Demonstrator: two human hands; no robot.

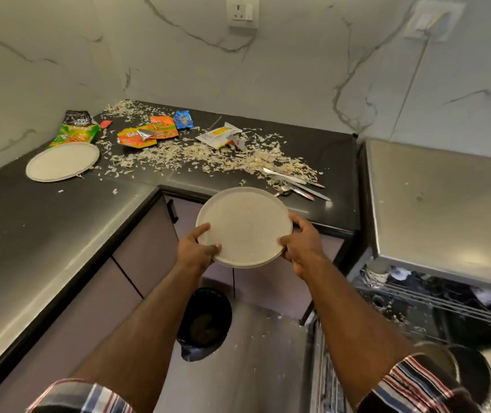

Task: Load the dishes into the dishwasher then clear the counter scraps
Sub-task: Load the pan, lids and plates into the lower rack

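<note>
Both hands hold a round beige plate (245, 226) in the air just in front of the counter's edge. My left hand (195, 248) grips its near-left rim, thumb on top. My right hand (302, 241) grips its right rim. A second beige plate (62, 162) lies on the black counter (44, 222) at the left. Several pieces of cutlery (294, 183) lie among pale scraps (208, 156) spread over the counter. Empty snack wrappers (148, 132) sit behind the scraps. The open dishwasher's rack (435, 305) shows at the lower right.
A black bin (205, 317) with a liner stands on the floor below the plate, with scraps scattered on the floor beside it. A steel surface (447, 204) sits at the right above the dishwasher. Marble walls with sockets (242, 10) enclose the corner.
</note>
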